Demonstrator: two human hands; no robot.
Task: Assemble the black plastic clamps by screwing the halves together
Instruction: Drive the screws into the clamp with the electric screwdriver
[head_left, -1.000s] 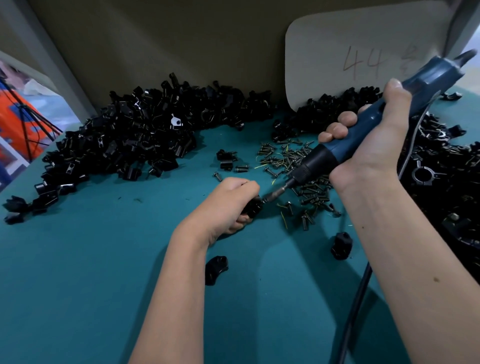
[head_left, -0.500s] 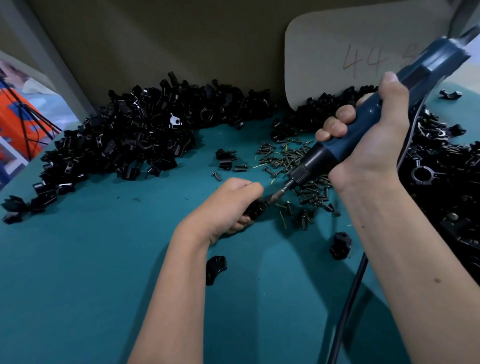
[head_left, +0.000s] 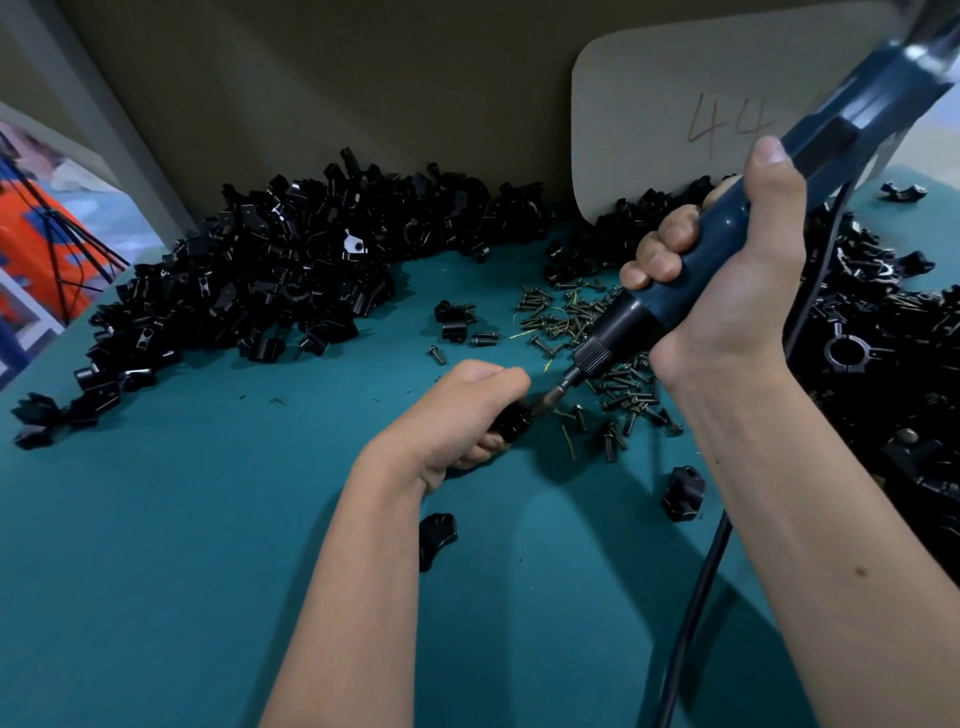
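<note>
While the left hand (head_left: 457, 410) grips a black clamp (head_left: 511, 422) against the teal table (head_left: 182, 545) near its middle, the right hand (head_left: 727, 291) is wrapped around the blue body of an electric screwdriver (head_left: 727, 228). The screwdriver is tilted, and its bit (head_left: 558, 391) meets the clamp at the left hand's fingertips. A black cable (head_left: 696, 613) runs from the screwdriver side toward the near edge of the table.

Loose screws (head_left: 597, 358) lie scattered just beyond the bit, between the 2 hands. A large pile of clamp halves (head_left: 291, 270) fills the far left part of the table, and a second pile (head_left: 883, 364) lies along the right edge. 2 single black parts lie apart: 1 part (head_left: 438, 538) near the left forearm, 1 part (head_left: 683, 493) beside the right forearm. A card marked "44" (head_left: 691, 114) stands at the far edge.
</note>
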